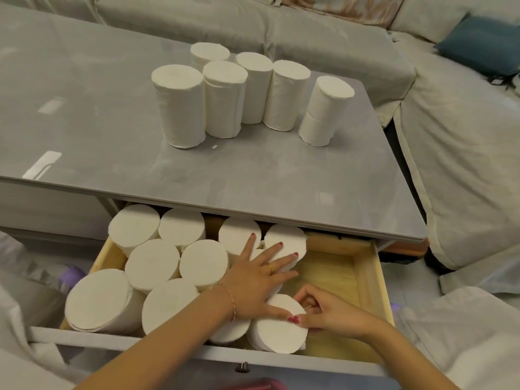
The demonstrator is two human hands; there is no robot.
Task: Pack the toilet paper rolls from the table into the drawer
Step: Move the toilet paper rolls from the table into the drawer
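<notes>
Several white toilet paper rolls (223,98) stand upright in a cluster on the grey table (253,175). Below its front edge the wooden drawer (371,280) is pulled out, its left and middle filled with several upright rolls (152,264). My left hand (257,280) lies flat with fingers spread across the tops of the rolls in the middle of the drawer. My right hand (323,311) pinches the right edge of the front roll (277,325), fingers curled against its side. The drawer's right part shows bare wood.
A sofa with pale covers (464,164) wraps around the back and right of the table, with a teal cushion (484,43) on it. A purple object (73,275) lies left of the drawer. The drawer's grey front panel (197,354) is nearest me.
</notes>
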